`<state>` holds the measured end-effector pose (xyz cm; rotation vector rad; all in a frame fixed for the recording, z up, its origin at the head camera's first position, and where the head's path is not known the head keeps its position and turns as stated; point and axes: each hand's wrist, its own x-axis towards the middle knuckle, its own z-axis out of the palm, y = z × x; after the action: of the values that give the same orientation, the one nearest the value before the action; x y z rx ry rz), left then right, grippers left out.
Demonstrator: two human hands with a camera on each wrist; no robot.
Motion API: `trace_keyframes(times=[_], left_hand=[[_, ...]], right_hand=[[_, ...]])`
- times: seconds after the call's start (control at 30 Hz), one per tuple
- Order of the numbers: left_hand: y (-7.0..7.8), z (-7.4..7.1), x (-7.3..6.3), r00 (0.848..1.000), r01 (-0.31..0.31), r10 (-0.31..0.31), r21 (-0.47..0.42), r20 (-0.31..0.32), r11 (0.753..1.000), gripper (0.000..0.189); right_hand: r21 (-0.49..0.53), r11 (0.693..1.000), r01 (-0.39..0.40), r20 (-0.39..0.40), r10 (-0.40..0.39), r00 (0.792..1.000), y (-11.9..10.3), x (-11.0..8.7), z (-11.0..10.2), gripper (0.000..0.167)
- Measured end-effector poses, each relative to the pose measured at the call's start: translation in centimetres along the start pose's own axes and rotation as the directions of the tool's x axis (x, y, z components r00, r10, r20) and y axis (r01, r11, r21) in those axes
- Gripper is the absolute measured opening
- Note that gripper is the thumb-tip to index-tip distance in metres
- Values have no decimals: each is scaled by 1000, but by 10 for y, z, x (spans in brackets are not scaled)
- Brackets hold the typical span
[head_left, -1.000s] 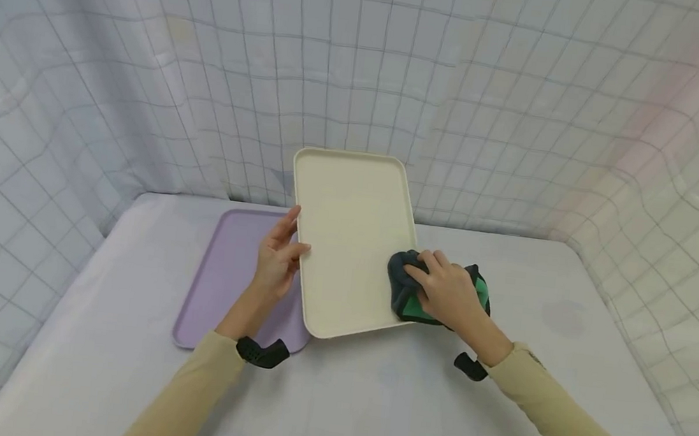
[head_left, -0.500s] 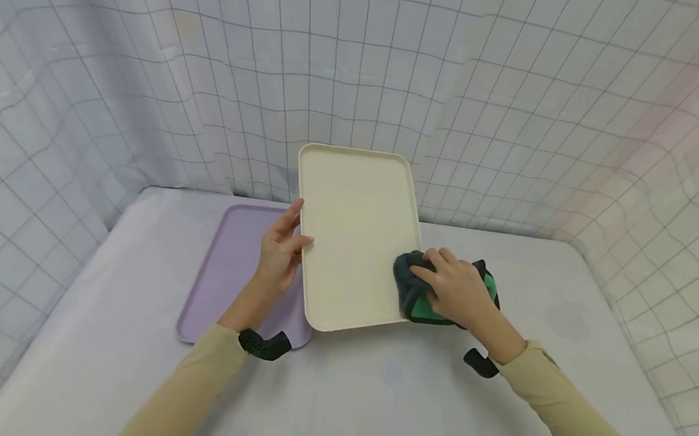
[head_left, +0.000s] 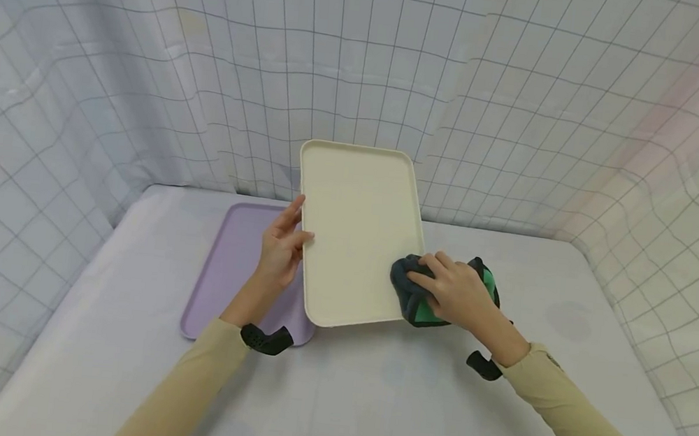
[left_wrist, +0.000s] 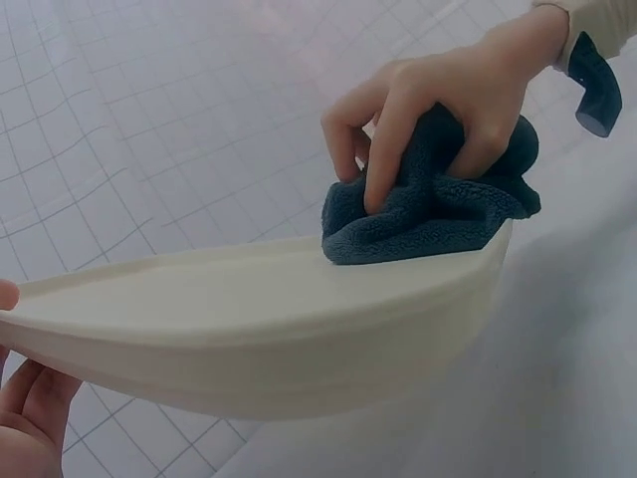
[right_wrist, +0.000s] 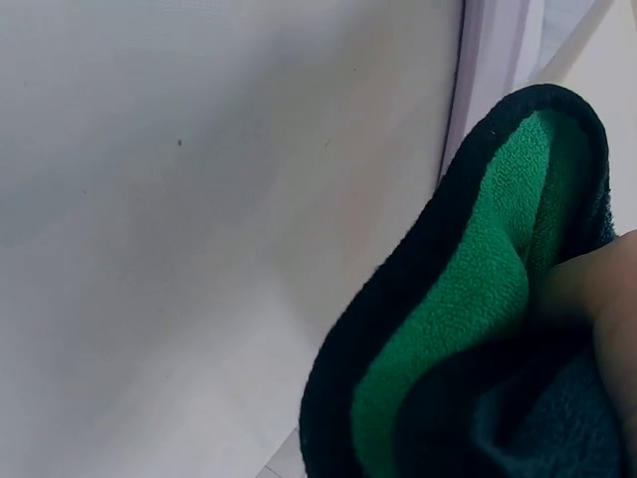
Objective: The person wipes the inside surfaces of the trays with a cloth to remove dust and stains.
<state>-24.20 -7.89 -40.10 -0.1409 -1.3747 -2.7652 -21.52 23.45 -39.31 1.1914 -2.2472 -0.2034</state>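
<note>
A cream rectangular tray (head_left: pixel 358 226) is held up off the table, tilted. My left hand (head_left: pixel 280 250) grips its left edge, thumb on the rim and the other fingers behind. In my right hand (head_left: pixel 456 288) is a bunched cloth (head_left: pixel 409 283), dark blue-grey on one side and green on the other with a black border. It presses on the tray's lower right corner. The left wrist view shows the cloth (left_wrist: pixel 418 214) lying against the tray surface, pinched by curled fingers. In the right wrist view, the cloth's green side (right_wrist: pixel 458 299) hangs in a fold beside the hand.
A lilac tray (head_left: pixel 216 289) lies on the white-covered table (head_left: pixel 382 404), at the left, partly hidden by my left hand and the cream tray. White curtains with a grid pattern (head_left: pixel 377 59) stand behind and at both sides.
The head view has shifted slightly. The cloth in my right hand has moved a little along the cream tray's lower right edge. My left hand keeps its grip on the tray.
</note>
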Motion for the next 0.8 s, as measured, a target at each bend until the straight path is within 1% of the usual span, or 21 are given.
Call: trace_keyframes(times=[0.2, 0.43, 0.63, 0.8], left_hand=[[0, 2, 0, 1000, -4, 4, 5, 12, 1000, 72], [-1, 6, -1, 1000, -8, 8, 17, 14, 1000, 71], [-4, 7, 1, 1000, -3, 3, 17, 5, 1000, 69], [-5, 8, 4, 1000, 6, -6, 27, 18, 1000, 68]], right_hand=[[-5, 999, 47, -44, -47, 998, -1, 0, 4, 41], [-18, 995, 95, -106, -96, 990, -5, 3, 6, 40], [-31, 992, 126, -115, -129, 985, -8, 7, 6, 35], [-33, 989, 147, -116, -150, 982, -9, 11, 6, 32]])
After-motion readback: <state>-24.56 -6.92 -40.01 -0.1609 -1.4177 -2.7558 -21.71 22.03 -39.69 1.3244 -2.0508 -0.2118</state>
